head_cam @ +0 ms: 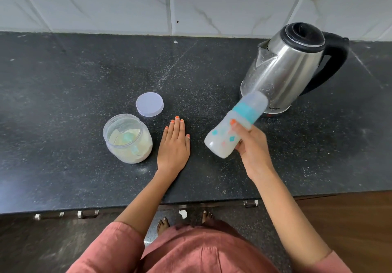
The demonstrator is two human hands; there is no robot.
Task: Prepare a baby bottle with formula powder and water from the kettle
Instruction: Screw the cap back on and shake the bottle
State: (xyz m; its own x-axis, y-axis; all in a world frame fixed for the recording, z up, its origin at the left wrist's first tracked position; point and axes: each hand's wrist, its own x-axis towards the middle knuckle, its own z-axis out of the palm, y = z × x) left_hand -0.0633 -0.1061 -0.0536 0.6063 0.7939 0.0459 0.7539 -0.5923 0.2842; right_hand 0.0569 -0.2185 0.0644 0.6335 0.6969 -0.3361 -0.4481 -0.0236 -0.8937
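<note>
Evidently the baby bottle [220,136] is off the counter [63,103], gripped in the right hand [252,145]. The fingers wrap round its waist, and one fingertip shows on the front just below the teal collar. It is tilted, base toward the person and capped top pointing away toward the kettle [286,66], which stands beyond the right hand. Its outline is blurred and the body looks milky white, so I judge powder and water are already inside and it is being mixed.

The left hand [174,143] lies flat on the counter, fingers straight and together, holding nothing. Just to its left sits the open formula jar [129,139] with a pale scoop [127,138] resting in the powder. The jar's lid [149,104] lies apart from it, just beyond the left hand's fingertips.

As for handling, the bottle looks like thin, stiff plastic. It would be light when empty, and if filled it would carry noticeable weight low down. The narrowed waist is the natural hold, as it stops the bottle sliding through the palm. Any drips would make the smooth wall slippery, so a full wrap is safer than a fingertip pinch. The collar should be tight before vigorous mixing, otherwise warm liquid could leak. The kettle is best taken by its black handle, since the steel body may be hot.
</note>
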